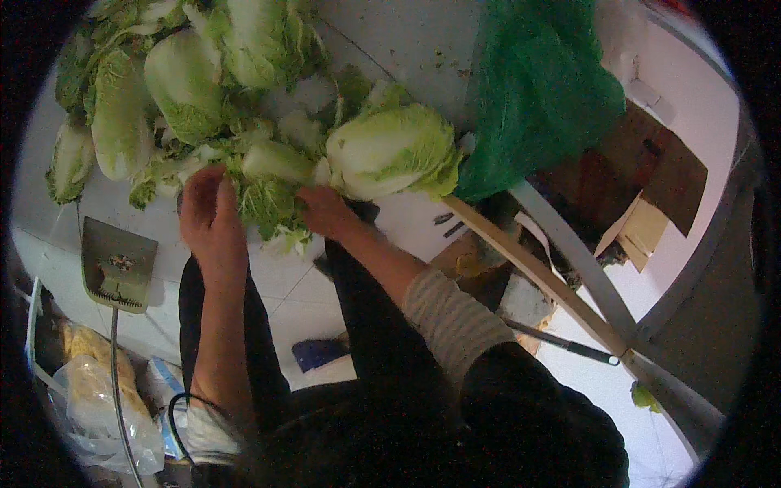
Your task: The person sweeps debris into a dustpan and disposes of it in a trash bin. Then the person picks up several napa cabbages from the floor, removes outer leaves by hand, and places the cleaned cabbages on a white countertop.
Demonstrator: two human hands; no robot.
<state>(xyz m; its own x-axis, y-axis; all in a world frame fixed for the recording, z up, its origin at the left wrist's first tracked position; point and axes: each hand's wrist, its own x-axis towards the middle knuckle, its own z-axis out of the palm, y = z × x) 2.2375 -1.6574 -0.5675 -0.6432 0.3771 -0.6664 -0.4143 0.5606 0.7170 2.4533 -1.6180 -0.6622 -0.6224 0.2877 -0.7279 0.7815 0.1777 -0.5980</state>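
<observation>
A small napa cabbage [277, 161] with loose green leaves [268, 204] lies on the tiled floor in front of my knees. At its left is my left hand [210, 207], slightly blurred, with curled fingers; whether they hold anything is unclear. My right hand [323, 210] touches the leaves on the other side, its fingertips partly hidden among them. Just beyond that hand rests a large pale napa cabbage [390, 152] on its side. More whole cabbages [183, 82] are heaped at the upper left, with leaf scraps around them.
A green mesh sack [543, 97] spreads at the upper right. Below it, wooden bars [537, 262] cross beside an open cardboard flap [634, 232]. On the left lies a dustpan [119, 262] holding debris, its long handle passing plastic bags [104, 402]. A dark blue object [320, 354] sits between my legs.
</observation>
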